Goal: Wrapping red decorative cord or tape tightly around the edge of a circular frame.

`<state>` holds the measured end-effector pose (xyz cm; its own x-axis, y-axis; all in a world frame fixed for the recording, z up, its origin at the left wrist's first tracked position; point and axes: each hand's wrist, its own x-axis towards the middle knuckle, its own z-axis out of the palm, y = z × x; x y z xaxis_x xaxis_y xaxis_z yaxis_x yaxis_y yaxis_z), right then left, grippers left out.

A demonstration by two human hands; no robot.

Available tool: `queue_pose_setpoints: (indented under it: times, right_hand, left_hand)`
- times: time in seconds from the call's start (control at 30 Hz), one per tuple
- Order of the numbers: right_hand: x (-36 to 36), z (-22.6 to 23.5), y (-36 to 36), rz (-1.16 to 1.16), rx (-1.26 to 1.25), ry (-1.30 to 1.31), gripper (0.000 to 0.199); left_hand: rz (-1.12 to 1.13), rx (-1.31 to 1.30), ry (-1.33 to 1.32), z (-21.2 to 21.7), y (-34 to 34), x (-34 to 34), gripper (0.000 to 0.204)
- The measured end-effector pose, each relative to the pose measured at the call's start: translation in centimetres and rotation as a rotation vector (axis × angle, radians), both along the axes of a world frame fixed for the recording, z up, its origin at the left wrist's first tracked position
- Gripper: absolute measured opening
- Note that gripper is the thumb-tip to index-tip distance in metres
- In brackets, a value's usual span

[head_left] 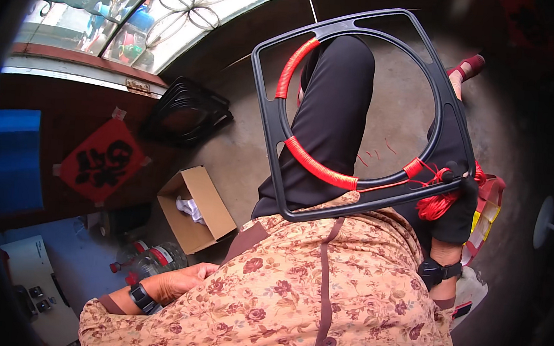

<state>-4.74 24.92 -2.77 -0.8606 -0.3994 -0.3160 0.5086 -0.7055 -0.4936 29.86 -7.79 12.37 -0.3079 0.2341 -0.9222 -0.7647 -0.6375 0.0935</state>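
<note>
A black plastic frame (265,117), square outside with a round ring inside, lies tilted over my lap. Red cord (319,163) is wound tightly round parts of the ring at the upper left, the lower left and, for a short stretch, the lower right. My right hand (455,214), in a black glove, grips the frame's lower right corner. A loose bundle of red cord (438,205) hangs against that hand, with strands running to the ring. My left hand (182,282) is bare and rests beside my waist, away from the frame; its fingers are partly hidden by the floral shirt.
Several black frames (188,112) are stacked by the wall at the left. An open cardboard box (207,210) with white cloth inside stands near plastic bottles (158,258). Red cord scraps (374,155) lie on the floor. A red and yellow bag (487,216) is at my right.
</note>
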Motion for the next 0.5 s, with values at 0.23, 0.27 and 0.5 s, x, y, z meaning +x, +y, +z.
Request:
queue_pose_setpoints:
  times: [0.23,0.27,0.5]
  right_hand:
    - [0.0,0.1,0.0,-0.008,0.025,-0.010,0.024]
    - [0.0,0.0,0.0,-0.004,0.026,-0.011,0.024]
    - [-0.3,-1.2,0.4,-0.014,0.040,-0.019,0.023]
  left_hand:
    - [-0.062,0.174,-0.010,-4.4,-1.6,2.4,0.054]
    - [-0.077,0.241,-0.003,-6.0,-2.1,2.9,0.053]
    - [-0.090,0.144,-0.075,-7.4,-1.0,1.8,0.052]
